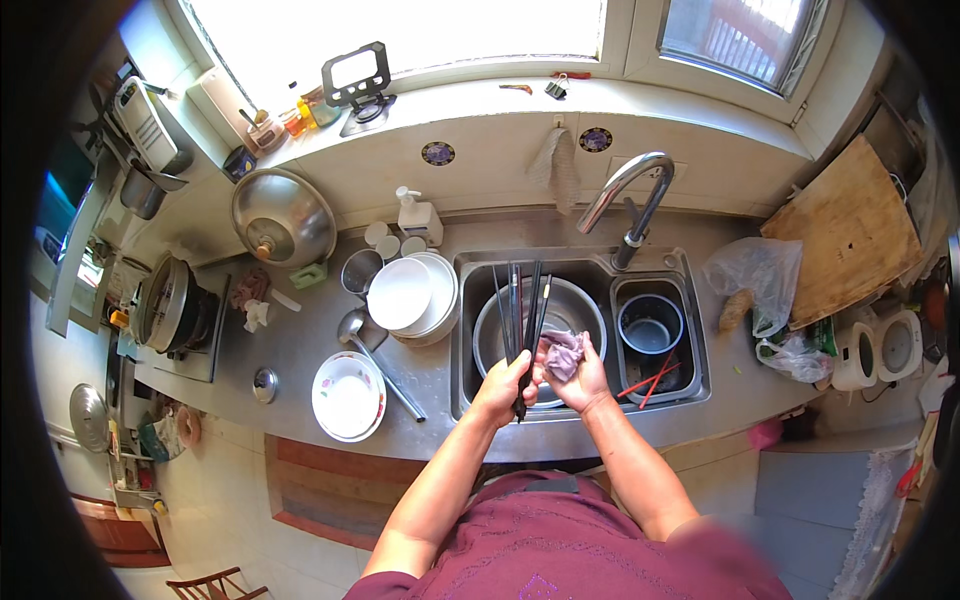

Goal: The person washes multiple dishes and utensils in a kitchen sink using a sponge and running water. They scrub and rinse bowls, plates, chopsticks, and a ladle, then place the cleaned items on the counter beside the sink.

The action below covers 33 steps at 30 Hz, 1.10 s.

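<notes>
A bundle of dark chopsticks [535,311] is clasped in my left hand [504,388], their upper ends fanned out. My right hand [583,384] holds a crumpled purple cloth [562,355] in its palm, close beside the chopsticks. Both hands are over the larger basin of the stainless-steel sink [466,330]. Below them stands a wide metal bowl [592,309], partly hidden by the hands and chopsticks. In the smaller basin sits a dark blue-rimmed pot [651,330], with red chopsticks [660,380] lying near it. The chrome faucet [637,169] arches above, behind the basins.
Left of the sink are stacked white bowls [401,292], a ladle [382,373], floral bowls [346,396] and a large pan lid [289,217]. A soap pump bottle [420,219] stands by the wall. On the right are plastic bags [757,274] and a wooden cutting board [855,232].
</notes>
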### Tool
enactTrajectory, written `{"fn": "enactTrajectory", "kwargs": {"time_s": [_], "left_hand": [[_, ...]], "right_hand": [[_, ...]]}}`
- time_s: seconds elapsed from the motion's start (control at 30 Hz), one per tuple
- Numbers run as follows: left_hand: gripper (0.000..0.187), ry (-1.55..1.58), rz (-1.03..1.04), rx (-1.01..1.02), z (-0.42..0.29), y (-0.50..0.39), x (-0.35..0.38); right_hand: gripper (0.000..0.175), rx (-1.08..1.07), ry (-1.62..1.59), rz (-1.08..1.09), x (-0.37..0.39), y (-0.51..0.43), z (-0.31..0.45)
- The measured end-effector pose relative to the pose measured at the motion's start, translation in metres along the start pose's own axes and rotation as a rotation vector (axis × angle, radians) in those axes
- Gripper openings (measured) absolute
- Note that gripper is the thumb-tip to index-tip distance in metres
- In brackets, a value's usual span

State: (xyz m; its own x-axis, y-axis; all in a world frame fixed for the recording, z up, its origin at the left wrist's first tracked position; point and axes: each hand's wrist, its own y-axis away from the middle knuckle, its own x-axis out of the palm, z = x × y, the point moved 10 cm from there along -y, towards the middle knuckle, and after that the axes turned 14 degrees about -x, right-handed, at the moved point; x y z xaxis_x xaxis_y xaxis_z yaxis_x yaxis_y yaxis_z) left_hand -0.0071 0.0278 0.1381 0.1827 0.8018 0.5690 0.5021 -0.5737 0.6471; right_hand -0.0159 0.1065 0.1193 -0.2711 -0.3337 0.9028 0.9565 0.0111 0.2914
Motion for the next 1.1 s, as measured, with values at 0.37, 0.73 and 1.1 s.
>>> {"fn": "enactTrajectory", "kwargs": {"time_s": [0.37, 0.73, 1.1], "left_hand": [[0.026, -0.139, 0.069, -0.255, 0.055, 0.027, 0.022], [0.031, 0.022, 0.21, -0.303, 0.057, 0.033, 0.023], [0.04, 0.072, 0.19, -0.119, 0.034, 0.006, -0.01]], "right_hand": [[0.018, -0.185, 0.477, 0.038, 0.01, -0.086, 0.048], [0.018, -0.124, 0.404, -0.007, -0.004, -0.089, 0.028], [0.039, 0.054, 0.24, 0.095, 0.018, -0.014, 0.0]]}}
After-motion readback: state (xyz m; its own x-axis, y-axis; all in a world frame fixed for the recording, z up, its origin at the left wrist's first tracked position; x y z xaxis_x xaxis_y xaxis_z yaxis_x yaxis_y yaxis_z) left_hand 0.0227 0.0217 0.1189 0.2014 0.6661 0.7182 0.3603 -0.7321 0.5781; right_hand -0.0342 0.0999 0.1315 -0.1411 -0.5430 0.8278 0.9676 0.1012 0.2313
